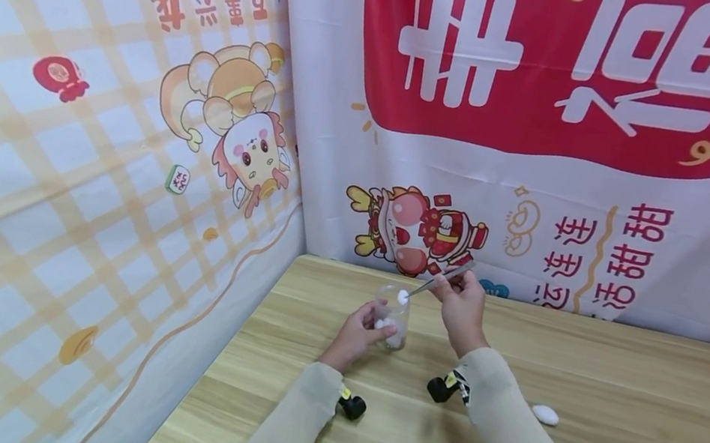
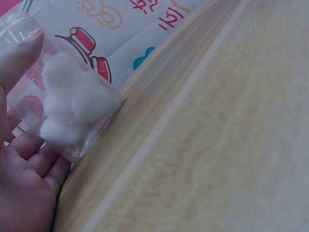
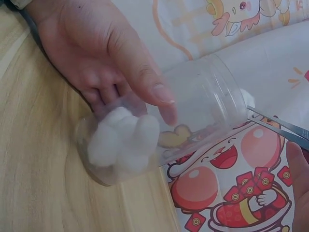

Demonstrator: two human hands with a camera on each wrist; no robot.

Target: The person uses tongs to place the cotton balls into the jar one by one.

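My left hand [image 1: 355, 337] grips a clear plastic jar [image 3: 193, 92] around its side, thumb across the front. Several white cotton balls [image 2: 79, 99] lie heaped at the jar's bottom. In the head view the jar stands close over the wooden table. My right hand [image 1: 463, 314] pinches a pair of metal tweezers [image 1: 438, 280], tips pointing down and left. Between the tips sits one more cotton ball [image 3: 247, 98], right at the jar's mouth. Only a thumb or finger of the right hand shows at the right wrist view's edge.
A white oval piece [image 1: 545, 415] lies on the wooden table [image 1: 644, 391], right of the right forearm. Printed cloth hangs behind the table [image 1: 304, 192] and along its left side. Small black cameras [image 1: 352, 406] are strapped at both wrists.
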